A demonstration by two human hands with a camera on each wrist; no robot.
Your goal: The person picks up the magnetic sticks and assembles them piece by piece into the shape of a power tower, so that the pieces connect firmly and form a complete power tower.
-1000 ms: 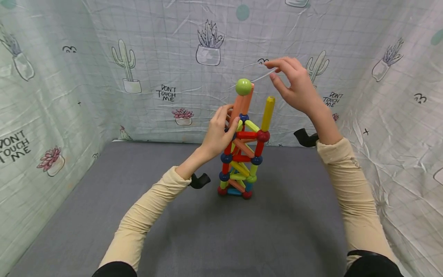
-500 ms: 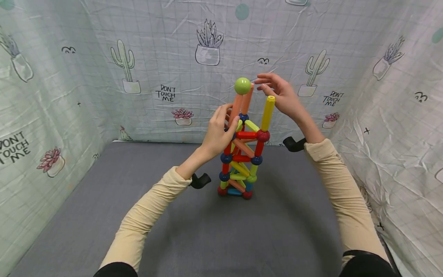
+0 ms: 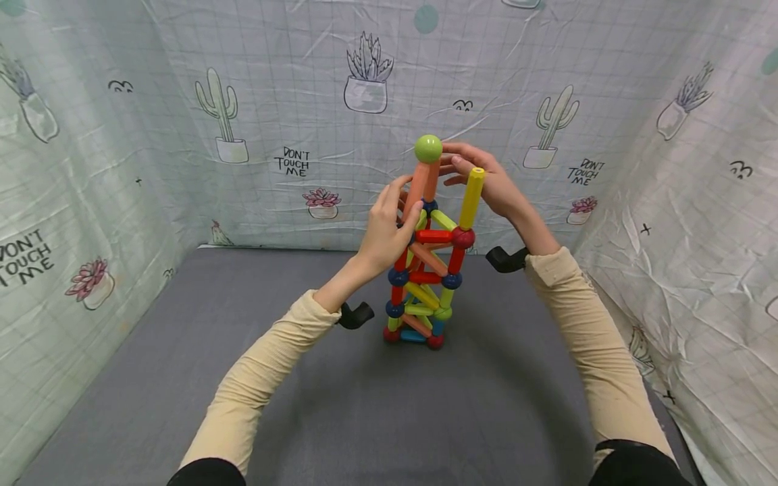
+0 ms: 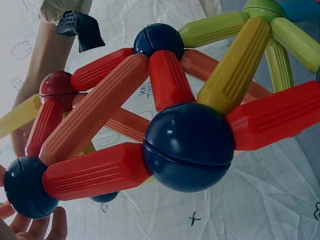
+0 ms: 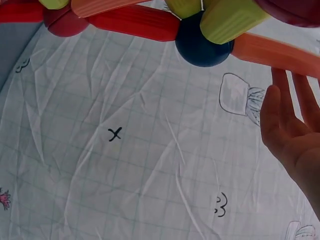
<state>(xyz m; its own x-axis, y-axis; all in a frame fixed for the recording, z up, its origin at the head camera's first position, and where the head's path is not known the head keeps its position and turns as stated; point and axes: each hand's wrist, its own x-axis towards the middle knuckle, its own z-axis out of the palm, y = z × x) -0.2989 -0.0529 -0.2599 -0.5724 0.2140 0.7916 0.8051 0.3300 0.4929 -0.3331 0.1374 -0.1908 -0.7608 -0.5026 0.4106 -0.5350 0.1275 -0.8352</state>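
Observation:
A tall tower of coloured magnetic sticks and balls [image 3: 423, 277] stands upright in the head view. Two orange sticks [image 3: 418, 182] rise at its top, and a light green ball [image 3: 428, 148] sits on them. My left hand [image 3: 384, 226] grips the tower's upper left side, its fingers around a dark blue ball [image 4: 31, 187] in the left wrist view. Behind the top, my right hand [image 3: 486, 181] reaches in with loosely extended fingers, their tips right at the rear orange stick [image 5: 277, 52] in the right wrist view. A yellow stick [image 3: 472, 199] points up from a red ball [image 3: 463, 237] at the right corner.
The tower's base rests on a grey tabletop [image 3: 328, 405]. A pale curtain [image 3: 273, 202] printed with cacti hangs behind and along both sides. A black camera mount sits at the left wrist [image 3: 355, 315], another at the right wrist [image 3: 506, 259].
My right hand has come left and down from above the yellow stick to the orange sticks at the tower's top. The left hand keeps its grip, and the green ball has barely shifted.

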